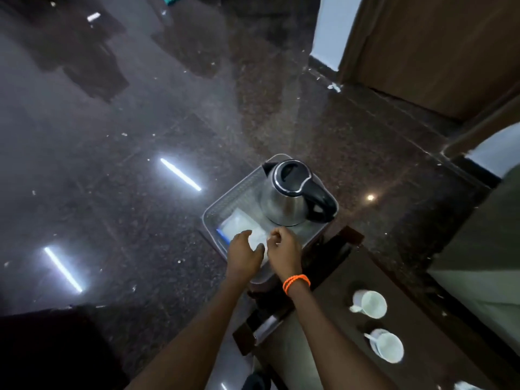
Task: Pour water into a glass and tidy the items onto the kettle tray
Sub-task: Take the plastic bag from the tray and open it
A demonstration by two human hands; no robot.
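Though blurred, packet point(244, 230) under hands

Dark wooden table point(332, 327) at lower right; on it, grey tray point(225, 204) at frame centre, two white cups point(370, 304) point(388, 347) lower right.

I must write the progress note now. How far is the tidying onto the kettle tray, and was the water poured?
Done: the kettle stands on the grey tray. In hand: both hands, left hand and right hand, are over a clear packet lying in the tray; whether either has a grip on it is unclear. Left: two white cups remain on the wooden table. No glass is visible, so pouring cannot be confirmed.
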